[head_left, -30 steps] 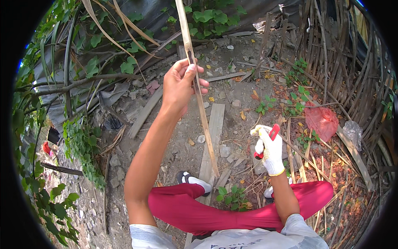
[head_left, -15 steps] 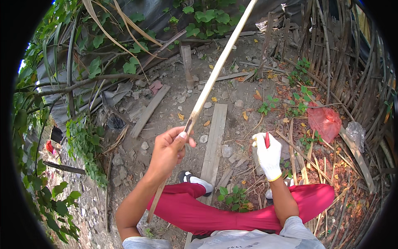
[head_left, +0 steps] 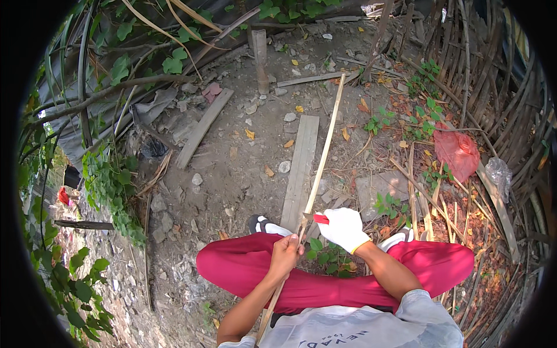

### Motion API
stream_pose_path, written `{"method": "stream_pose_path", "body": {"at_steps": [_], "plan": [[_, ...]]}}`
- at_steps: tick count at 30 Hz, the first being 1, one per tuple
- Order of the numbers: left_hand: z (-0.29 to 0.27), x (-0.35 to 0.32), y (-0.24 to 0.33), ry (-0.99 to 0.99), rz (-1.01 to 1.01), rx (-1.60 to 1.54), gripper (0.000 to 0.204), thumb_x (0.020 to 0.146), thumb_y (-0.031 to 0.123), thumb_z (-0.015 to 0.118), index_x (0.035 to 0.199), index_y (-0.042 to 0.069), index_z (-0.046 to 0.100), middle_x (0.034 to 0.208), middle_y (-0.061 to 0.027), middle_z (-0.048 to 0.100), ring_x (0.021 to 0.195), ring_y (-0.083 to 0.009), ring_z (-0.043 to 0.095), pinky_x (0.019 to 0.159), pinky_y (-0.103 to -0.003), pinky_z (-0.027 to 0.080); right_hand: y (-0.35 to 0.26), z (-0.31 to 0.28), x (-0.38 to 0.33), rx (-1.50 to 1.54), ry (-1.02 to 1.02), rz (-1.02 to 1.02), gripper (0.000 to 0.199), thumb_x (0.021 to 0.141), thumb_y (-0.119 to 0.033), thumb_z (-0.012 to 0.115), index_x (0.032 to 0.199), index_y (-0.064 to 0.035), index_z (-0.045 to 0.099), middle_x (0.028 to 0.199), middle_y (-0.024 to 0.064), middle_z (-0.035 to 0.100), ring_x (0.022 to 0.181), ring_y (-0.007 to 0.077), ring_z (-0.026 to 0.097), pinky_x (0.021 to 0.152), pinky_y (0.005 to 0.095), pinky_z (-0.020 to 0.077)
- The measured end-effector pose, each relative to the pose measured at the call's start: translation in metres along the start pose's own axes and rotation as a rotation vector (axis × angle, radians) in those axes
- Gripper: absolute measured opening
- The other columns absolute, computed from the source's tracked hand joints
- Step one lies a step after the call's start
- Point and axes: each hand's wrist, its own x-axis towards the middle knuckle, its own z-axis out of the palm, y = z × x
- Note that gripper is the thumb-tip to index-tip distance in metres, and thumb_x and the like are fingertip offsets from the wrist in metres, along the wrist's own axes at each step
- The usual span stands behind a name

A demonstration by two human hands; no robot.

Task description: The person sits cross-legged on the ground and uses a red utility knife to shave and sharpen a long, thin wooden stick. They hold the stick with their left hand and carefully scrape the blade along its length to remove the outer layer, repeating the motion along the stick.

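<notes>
"Where does the strip lie?"

"The pale wooden strip slants from the bottom of the frame, left of centre, to the upper centre, crossing the maroon trousers. The bare left hand wraps its fingers round the lower part."

"And the gloved right hand?"

"Curled firmly about a red-handled tool, whose working end meets the strip just beyond the left hand."

"Why hold it so?"

"Probably to steady the wood close to where the tool bears; the length running back toward the body likely helps brace it."

"What differs from half a second ago?"

"Then the strip's far end ran past the top edge and the hands were well apart. Now that tip shows, and the hands are near each other."
</notes>
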Motion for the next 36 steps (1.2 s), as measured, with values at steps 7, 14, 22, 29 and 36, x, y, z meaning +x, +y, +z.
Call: {"method": "stream_pose_path", "body": {"at_steps": [7,14,22,29,36], "plan": [[-0.007,0.024,-0.042,0.037,0.091,0.064,0.032,0.110,0.026,0.047,0.111,0.001,0.067,0.069,0.0040,0.051,0.051,-0.0019,0.035,0.045,-0.022,0.026,-0.006,0.020,0.013,-0.008,-0.195,0.057,0.032,0.089,-0.037,0.059,0.076,-0.0108,0.071,0.070,0.0165,0.069,0.069,0.0368,0.070,0.063,0.0502,0.0539],[-0.018,0.039,-0.073,0.160,0.264,0.282,0.035,0.109,0.028,0.048,0.098,-0.001,0.065,0.070,0.0014,0.053,0.060,-0.0054,0.043,0.052,-0.027,0.035,-0.010,0.047,0.035,-0.046,-0.412,0.085,0.027,0.083,-0.025,0.059,0.086,-0.0075,0.078,0.083,0.0212,0.074,0.081,0.0379,0.074,0.072,0.0498,0.0583],[-0.029,0.045,-0.059,0.199,0.317,0.416,0.039,0.108,0.027,0.046,0.095,-0.004,0.065,0.065,-0.0082,0.059,0.060,-0.0154,0.058,0.058,-0.035,0.046,-0.005,0.091,0.058,-0.086,-0.341,0.065,0.027,0.082,-0.024,0.061,0.088,-0.0051,0.079,0.086,0.0216,0.074,0.084,0.0366,0.075,0.076,0.0476,0.0592],[-0.037,0.048,-0.064,0.213,0.310,0.251,0.035,0.109,0.027,0.047,0.093,-0.001,0.062,0.070,0.0014,0.053,0.059,-0.0062,0.044,0.053,-0.026,0.037,-0.015,0.073,0.090,-0.062,-0.373,0.082,0.027,0.083,-0.024,0.061,0.089,-0.0051,0.079,0.088,0.0222,0.075,0.086,0.0370,0.075,0.076,0.0472,0.0593],[-0.040,0.056,-0.053,0.244,0.258,0.209,0.036,0.109,0.026,0.046,0.097,-0.002,0.063,0.067,-0.0041,0.057,0.059,-0.0109,0.051,0.056,-0.030,0.042,-0.025,0.076,0.110,-0.078,-0.270,0.092,0.027,0.083,-0.022,0.061,0.091,-0.0046,0.079,0.088,0.0218,0.075,0.087,0.0369,0.075,0.075,0.0472,0.0589]]}}
